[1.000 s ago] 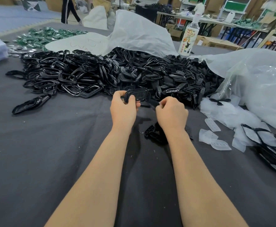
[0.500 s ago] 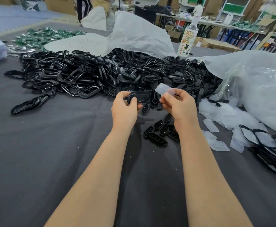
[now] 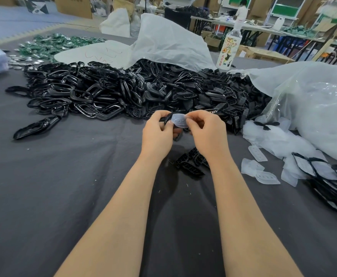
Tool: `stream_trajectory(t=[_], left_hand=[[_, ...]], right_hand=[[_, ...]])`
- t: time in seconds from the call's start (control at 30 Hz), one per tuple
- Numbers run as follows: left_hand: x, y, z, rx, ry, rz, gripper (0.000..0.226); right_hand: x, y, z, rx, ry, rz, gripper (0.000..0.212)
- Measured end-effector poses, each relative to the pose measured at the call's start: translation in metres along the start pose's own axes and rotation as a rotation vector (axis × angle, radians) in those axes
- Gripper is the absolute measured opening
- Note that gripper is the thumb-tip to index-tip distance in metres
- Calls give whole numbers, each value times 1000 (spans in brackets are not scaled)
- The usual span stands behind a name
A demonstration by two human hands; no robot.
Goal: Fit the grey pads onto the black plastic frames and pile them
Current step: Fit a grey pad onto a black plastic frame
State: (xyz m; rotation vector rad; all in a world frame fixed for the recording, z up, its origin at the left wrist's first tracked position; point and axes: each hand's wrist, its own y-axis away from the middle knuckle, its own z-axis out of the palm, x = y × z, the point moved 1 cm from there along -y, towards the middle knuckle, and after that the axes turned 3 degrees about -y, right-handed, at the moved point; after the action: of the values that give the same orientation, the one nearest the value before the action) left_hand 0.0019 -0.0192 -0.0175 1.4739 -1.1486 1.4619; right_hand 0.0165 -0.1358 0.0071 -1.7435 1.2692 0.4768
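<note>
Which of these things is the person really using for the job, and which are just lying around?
For the job:
left hand holding a black frame
right hand pinching a grey pad over it
heap of black frames
loose pads
finished pile at the right

Just lying about:
bottle
green parts
white sack

One head-worn wide-angle camera looks forward and down, close over the table (image 3: 43, 196), facing the frame heap (image 3: 103, 92).
</note>
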Motion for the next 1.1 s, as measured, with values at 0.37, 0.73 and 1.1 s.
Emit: stream_trajectory(t=[0.37,0.73,1.1], left_hand=[[1,2,1,-85,5,73,35],[4,1,0,-48,-35,41,21],[0,-1,-3,-106,-87,53,22]], right_hand=[[8,1,4,132,29,66,12],[18,-4,-2,-78,-220,263,19],[22,-4,-5,-111,-361,326,12]])
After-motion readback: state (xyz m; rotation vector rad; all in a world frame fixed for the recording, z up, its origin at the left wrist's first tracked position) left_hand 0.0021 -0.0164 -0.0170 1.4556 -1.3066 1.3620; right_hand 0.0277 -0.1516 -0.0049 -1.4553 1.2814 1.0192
